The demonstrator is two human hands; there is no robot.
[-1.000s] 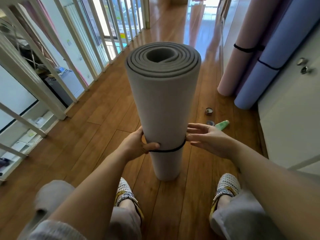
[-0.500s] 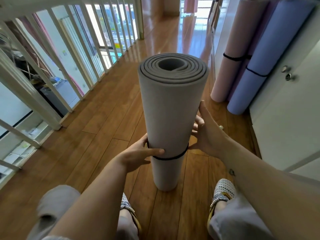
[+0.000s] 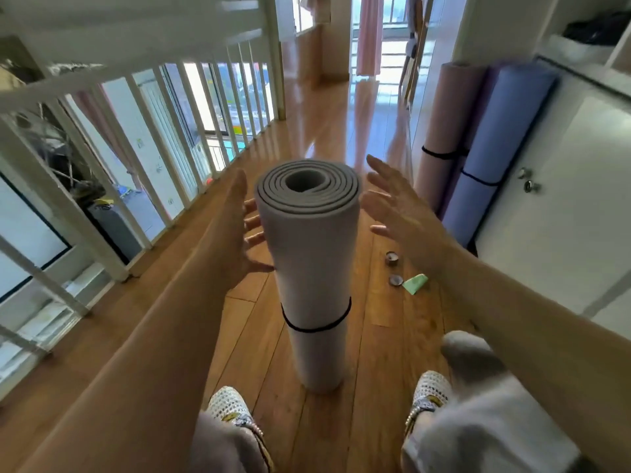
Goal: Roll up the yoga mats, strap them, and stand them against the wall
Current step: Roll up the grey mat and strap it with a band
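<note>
Grey strapped mat (image 3: 314,254) upright between left hand (image 3: 235,230) and right hand (image 3: 401,213)

Both your arms are stretched forward: bare left hand (image 3: 239,230) and bare right hand (image 3: 401,213) at mid-frame, palms facing each other, fingers straight and spread.

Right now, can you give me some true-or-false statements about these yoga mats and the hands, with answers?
1. The grey yoga mat stands upright on the wooden floor. True.
2. Its black strap circles the top end. False: it circles the lower half.
3. The right hand grips the grey mat. False: its fingers are spread, apart from the mat.
4. The pink mat and blue mat leaning at the right each wear a dark band. True.
</note>
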